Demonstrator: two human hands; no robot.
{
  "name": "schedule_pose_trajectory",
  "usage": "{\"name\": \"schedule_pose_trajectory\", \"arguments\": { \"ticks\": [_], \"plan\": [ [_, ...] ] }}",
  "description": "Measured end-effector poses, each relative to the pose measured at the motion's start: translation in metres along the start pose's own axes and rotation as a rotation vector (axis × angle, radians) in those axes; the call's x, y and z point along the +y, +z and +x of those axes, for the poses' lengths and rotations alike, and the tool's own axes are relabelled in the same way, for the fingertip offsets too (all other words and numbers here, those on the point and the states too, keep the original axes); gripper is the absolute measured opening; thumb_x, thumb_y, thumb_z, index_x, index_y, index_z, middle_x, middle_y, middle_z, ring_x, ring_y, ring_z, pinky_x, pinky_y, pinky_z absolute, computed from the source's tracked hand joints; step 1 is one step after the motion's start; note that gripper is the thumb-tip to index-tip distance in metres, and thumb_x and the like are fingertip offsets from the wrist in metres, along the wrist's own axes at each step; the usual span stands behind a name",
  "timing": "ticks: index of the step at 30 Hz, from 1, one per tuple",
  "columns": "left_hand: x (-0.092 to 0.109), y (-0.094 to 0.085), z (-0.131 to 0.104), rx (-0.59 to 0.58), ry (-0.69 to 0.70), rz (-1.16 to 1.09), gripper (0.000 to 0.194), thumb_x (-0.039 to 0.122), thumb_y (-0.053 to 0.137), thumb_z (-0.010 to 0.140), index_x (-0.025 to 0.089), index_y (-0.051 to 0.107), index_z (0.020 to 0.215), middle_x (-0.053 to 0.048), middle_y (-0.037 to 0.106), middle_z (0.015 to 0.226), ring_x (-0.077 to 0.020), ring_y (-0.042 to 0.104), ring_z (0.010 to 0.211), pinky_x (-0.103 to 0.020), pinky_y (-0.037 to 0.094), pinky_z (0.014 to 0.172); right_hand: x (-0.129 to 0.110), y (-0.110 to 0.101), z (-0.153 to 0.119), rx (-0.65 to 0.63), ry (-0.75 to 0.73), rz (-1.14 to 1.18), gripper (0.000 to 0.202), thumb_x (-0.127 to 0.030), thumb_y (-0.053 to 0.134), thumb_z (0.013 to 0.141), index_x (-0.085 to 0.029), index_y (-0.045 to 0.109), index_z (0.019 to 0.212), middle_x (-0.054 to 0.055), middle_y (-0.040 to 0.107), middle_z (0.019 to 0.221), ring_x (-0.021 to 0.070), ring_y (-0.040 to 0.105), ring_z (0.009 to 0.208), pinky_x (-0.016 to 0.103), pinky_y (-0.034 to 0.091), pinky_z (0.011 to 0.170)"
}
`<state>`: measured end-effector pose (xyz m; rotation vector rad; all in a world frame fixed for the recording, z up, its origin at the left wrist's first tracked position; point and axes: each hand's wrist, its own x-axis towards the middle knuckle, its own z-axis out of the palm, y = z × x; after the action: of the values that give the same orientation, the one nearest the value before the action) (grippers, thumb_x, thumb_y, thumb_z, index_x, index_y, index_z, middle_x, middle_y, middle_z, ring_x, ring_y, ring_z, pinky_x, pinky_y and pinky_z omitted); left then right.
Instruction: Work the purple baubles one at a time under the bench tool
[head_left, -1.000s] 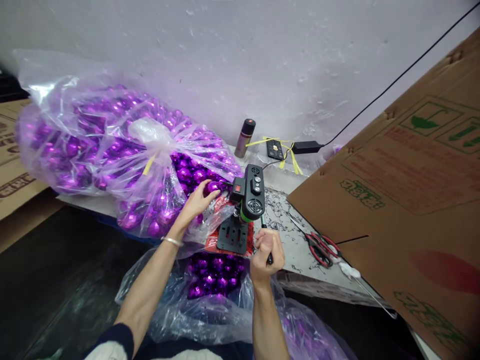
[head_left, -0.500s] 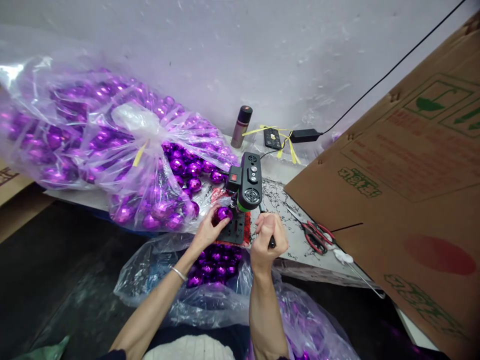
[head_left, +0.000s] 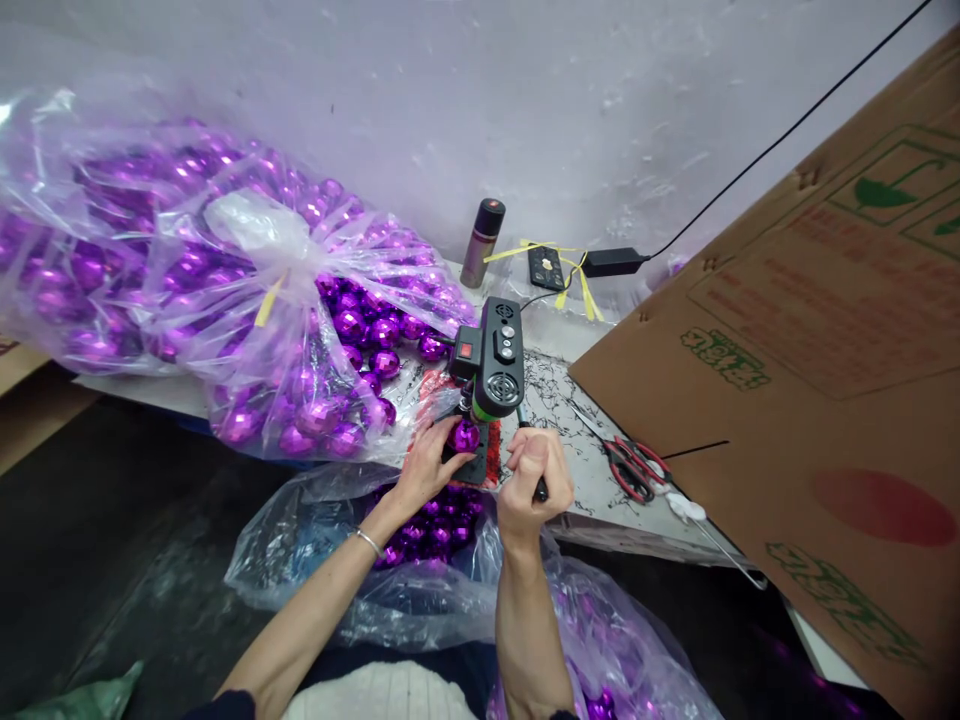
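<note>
A shiny purple ball [head_left: 465,436] is between the thumb and fingers of my left hand [head_left: 429,466], just under the front end of a black tabletop machine [head_left: 501,355]. My right hand [head_left: 534,480] is wrapped round the black handle [head_left: 541,489] of the machine's lever, on its right side. The machine's black base plate [head_left: 474,468] rests on a red patch of the table [head_left: 585,490]. Behind my left hand, more purple balls [head_left: 384,332] spill from the mouth of a big clear bag [head_left: 262,240].
Red-handled scissors [head_left: 634,468] lie right of the machine, beside a large cardboard box [head_left: 810,400]. A spray can [head_left: 482,243] and a black adapter [head_left: 613,262] are at the back. An open bag of purple balls [head_left: 439,525] hangs below the table's front edge.
My left hand has moved slightly right, bringing the purple ball from the left side of the base plate to under the machine's front end. My right hand still grips the handle.
</note>
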<state>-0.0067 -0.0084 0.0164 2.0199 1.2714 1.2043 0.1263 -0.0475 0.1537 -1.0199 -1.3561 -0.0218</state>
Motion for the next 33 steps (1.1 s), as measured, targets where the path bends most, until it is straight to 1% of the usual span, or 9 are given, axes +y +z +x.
{"name": "schedule_pose_trajectory", "arguments": {
  "ticks": [3,8,12,16,20,23,26,28,33],
  "plan": [
    [-0.002,0.007,0.000,0.037,0.016,0.023,0.055,0.046,0.073,0.099,0.022,0.058,0.147,-0.017,0.074,0.137,-0.0355,0.071,0.129,-0.058,0.054,0.114,0.000,0.000,0.000,0.000,-0.024,0.002,0.033,-0.014,0.046,0.107,-0.023,0.051,0.075,-0.003,0.052,0.069,0.0119,0.058,0.068,0.028,0.045,0.065],
    [-0.007,0.011,0.001,0.078,0.036,0.010,0.057,0.046,0.073,0.100,0.021,0.056,0.149,-0.017,0.073,0.137,-0.0342,0.071,0.127,-0.054,0.059,0.107,0.001,-0.002,-0.002,-0.007,-0.053,-0.028,0.033,-0.014,0.046,0.107,-0.023,0.050,0.075,-0.003,0.052,0.068,0.0128,0.057,0.068,0.029,0.044,0.064],
    [-0.007,0.012,0.001,0.075,0.051,0.006,0.055,0.045,0.072,0.101,0.021,0.057,0.147,-0.016,0.074,0.135,-0.0330,0.072,0.126,-0.052,0.060,0.107,0.007,0.000,-0.018,0.004,-0.040,-0.047,0.034,-0.016,0.045,0.107,-0.024,0.050,0.074,-0.003,0.053,0.069,0.0138,0.058,0.068,0.030,0.044,0.064],
    [-0.006,0.013,0.000,0.074,0.039,0.010,0.054,0.046,0.073,0.100,0.021,0.058,0.146,-0.016,0.074,0.134,-0.0336,0.072,0.126,-0.052,0.059,0.107,0.021,0.008,-0.040,0.047,-0.051,-0.039,0.037,-0.018,0.039,0.108,-0.024,0.047,0.073,-0.002,0.053,0.071,0.0125,0.055,0.064,0.029,0.045,0.063],
    [-0.005,0.014,-0.001,0.059,0.007,0.001,0.054,0.045,0.073,0.100,0.021,0.059,0.146,-0.016,0.074,0.135,-0.0342,0.071,0.128,-0.053,0.057,0.109,0.032,0.014,-0.051,0.101,-0.105,-0.030,0.039,-0.021,0.037,0.109,-0.024,0.046,0.071,-0.003,0.053,0.070,0.0133,0.055,0.062,0.034,0.052,0.070],
    [-0.005,0.014,-0.002,0.048,-0.007,-0.013,0.055,0.047,0.073,0.100,0.021,0.058,0.146,-0.017,0.073,0.136,-0.0344,0.071,0.129,-0.053,0.057,0.110,0.035,0.014,-0.054,0.112,-0.078,-0.013,0.039,-0.022,0.037,0.109,-0.024,0.047,0.072,-0.003,0.054,0.071,0.0131,0.056,0.062,0.037,0.055,0.078],
    [-0.004,0.014,-0.001,0.045,-0.014,-0.026,0.056,0.049,0.073,0.100,0.021,0.058,0.146,-0.017,0.073,0.136,-0.0344,0.071,0.128,-0.053,0.057,0.109,0.035,0.012,-0.058,0.092,-0.044,-0.015,0.038,-0.023,0.037,0.109,-0.024,0.048,0.072,-0.004,0.054,0.072,0.0127,0.058,0.063,0.041,0.057,0.088],
    [-0.004,0.014,-0.001,0.048,-0.013,-0.031,0.056,0.048,0.073,0.100,0.021,0.058,0.146,-0.016,0.073,0.135,-0.0342,0.071,0.128,-0.053,0.057,0.109,0.036,0.012,-0.060,0.094,-0.042,-0.011,0.038,-0.023,0.037,0.109,-0.024,0.047,0.072,-0.004,0.053,0.072,0.0126,0.058,0.063,0.041,0.057,0.087],
    [-0.004,0.015,-0.002,0.063,-0.002,-0.034,0.056,0.049,0.073,0.100,0.021,0.058,0.146,-0.016,0.074,0.134,-0.0341,0.071,0.127,-0.053,0.057,0.109,0.041,0.013,-0.062,0.092,-0.067,-0.023,0.038,-0.026,0.036,0.110,-0.024,0.046,0.073,-0.004,0.052,0.073,0.0132,0.057,0.062,0.040,0.056,0.080]
  ]
}}
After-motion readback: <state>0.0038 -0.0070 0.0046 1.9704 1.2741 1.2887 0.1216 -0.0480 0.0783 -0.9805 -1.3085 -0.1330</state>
